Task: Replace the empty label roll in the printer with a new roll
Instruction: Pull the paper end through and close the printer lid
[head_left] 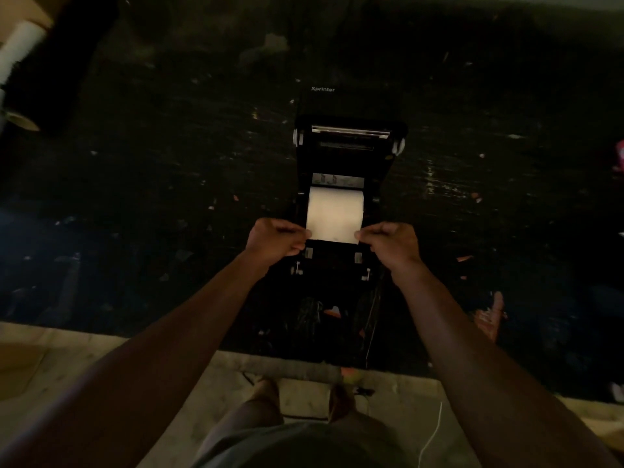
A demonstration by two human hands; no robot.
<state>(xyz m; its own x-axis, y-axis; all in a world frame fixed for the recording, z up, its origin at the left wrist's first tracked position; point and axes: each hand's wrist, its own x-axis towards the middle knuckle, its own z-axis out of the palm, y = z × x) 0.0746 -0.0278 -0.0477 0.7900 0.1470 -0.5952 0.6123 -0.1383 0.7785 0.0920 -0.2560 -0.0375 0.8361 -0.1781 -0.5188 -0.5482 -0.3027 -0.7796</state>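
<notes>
Fingers of both hands pinched shut on the free end of the label strip (pixel 334 221): left hand (pixel 275 239) holds its left corner, right hand (pixel 391 243) its right corner, thumbs on top. Remaining fingers curled into loose fists. Both forearms reach in from the bottom of the view, roughly symmetrical.

Strip is pale, unprinted as far as the dim light shows. It runs from the label roll (pixel 336 197) toward the person, lying flat and taut over the front of the bay. Long run of the strip points straight at the wearer; its near edge lies crosswise between the two hands.

Roll sits in the bay of the printer (pixel 351 153), its axis crosswise, left to right, parallel to the near edge of the strip. Roll seated between the side guides; exact contact with them too dark to tell.

Printer black, lid (pixel 320 96) thrown open and away from the person, white "Xprinter" lettering on it. Silver bar (pixel 351 130) runs across the opened part, parallel to the roll's axis, white end caps at either side.

Printer rests on a dark, scuffed work surface (pixel 169 163) littered with small scraps. White tube (pixel 20 49) at far left edge, well apart. Pale floor (pixel 84 349) below, a thin white cord (pixel 432 437) lying on it.
</notes>
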